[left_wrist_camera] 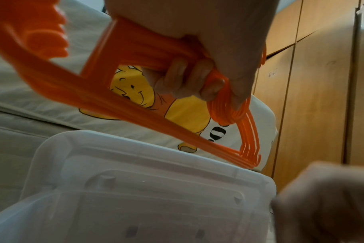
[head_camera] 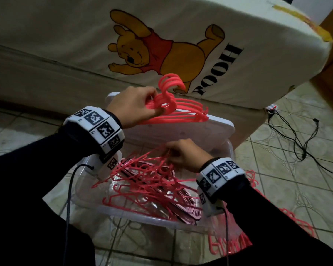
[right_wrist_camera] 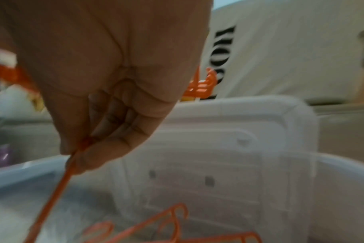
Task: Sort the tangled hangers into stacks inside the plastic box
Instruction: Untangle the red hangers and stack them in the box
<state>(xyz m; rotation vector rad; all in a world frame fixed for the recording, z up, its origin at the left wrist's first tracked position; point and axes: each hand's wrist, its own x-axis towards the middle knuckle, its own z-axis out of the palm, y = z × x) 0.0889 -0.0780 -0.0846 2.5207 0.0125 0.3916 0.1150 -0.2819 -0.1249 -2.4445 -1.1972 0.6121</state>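
A mattress printed with a cartoon bear stands on edge behind everything, on the tiled floor. In front sits the clear plastic box, its white lid propped against the far rim. Inside the box lies the tangled heap of pink hangers, directly beneath both hands. The left hand is raised over the lid, fingers curled round an aligned bundle of hangers whose long axis runs out to the right. The right hand, lower and nearer the heap, pinches a single hanger between thumb and fingertips; it likely has to lift up and leftward to join the bundle.
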